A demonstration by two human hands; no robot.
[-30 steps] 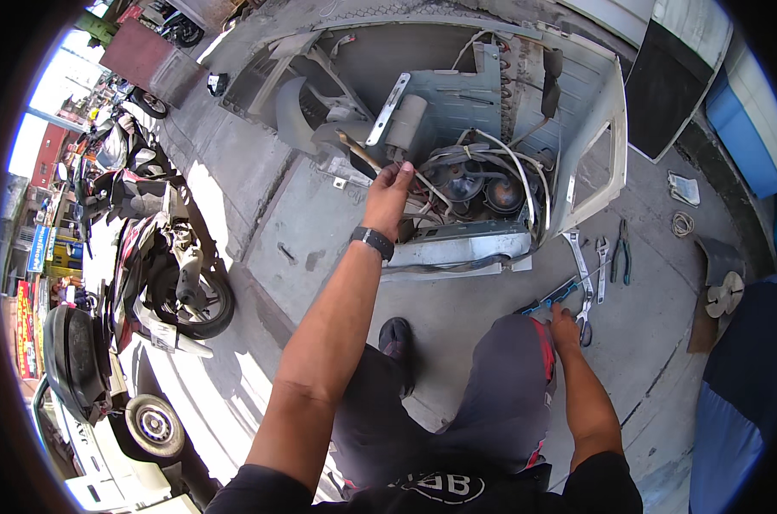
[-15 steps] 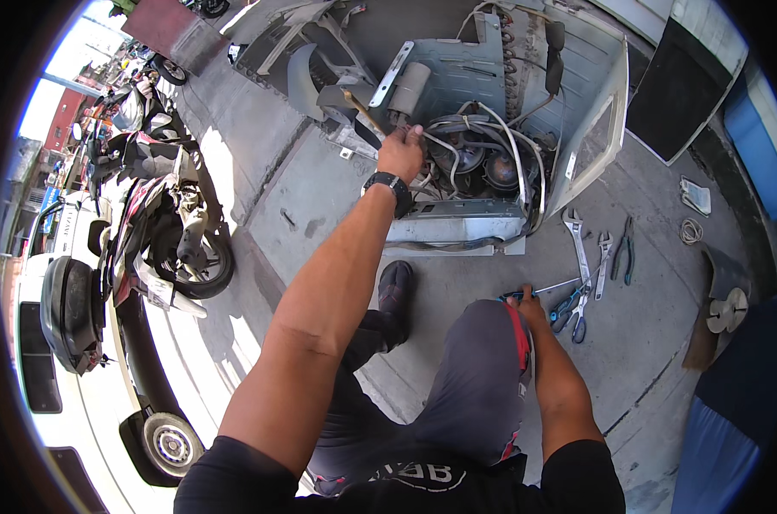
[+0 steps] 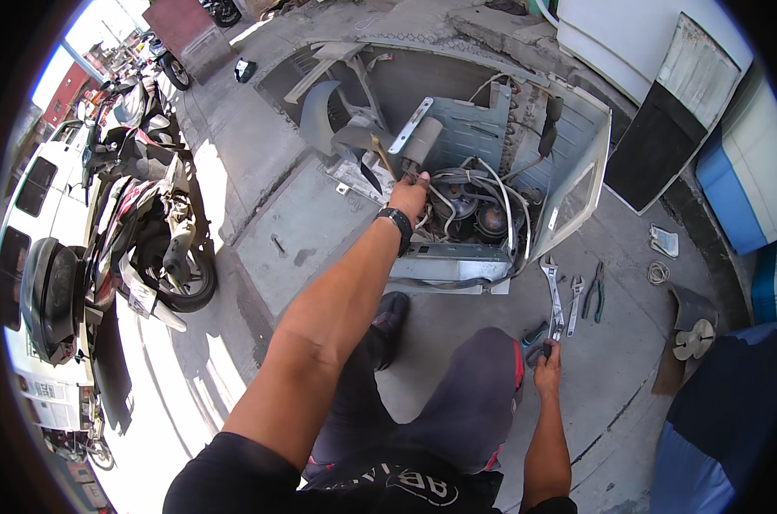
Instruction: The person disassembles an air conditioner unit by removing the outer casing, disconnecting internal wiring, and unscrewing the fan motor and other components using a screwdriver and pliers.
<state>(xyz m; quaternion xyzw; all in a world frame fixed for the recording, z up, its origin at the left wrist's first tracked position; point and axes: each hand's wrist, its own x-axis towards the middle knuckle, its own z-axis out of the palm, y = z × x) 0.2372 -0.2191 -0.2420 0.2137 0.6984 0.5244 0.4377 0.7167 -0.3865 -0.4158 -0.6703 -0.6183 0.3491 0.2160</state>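
My left hand, a dark watch on its wrist, reaches into an opened metal appliance housing. Its fingers are closed beside a grey cylindrical motor and a thin brownish strip; what they grip is hidden. Tubes and wires loop around a round dark compressor to the right. Beside my right knee, my right hand is closed around the dark handles of pliers on the ground. A blue-and-black tool handle lies just above it, against a large adjustable wrench.
A smaller adjustable wrench and dark green-handled pliers lie to the right. Farther right are a coil of cord and a brush. A dark panel leans at the back. Parked motorcycles stand left.
My right hand has moved from the blue-handled screwdriver beside my knee to the pliers' handles. My left hand stays at the motor. The view has shifted, showing more ground behind the housing.
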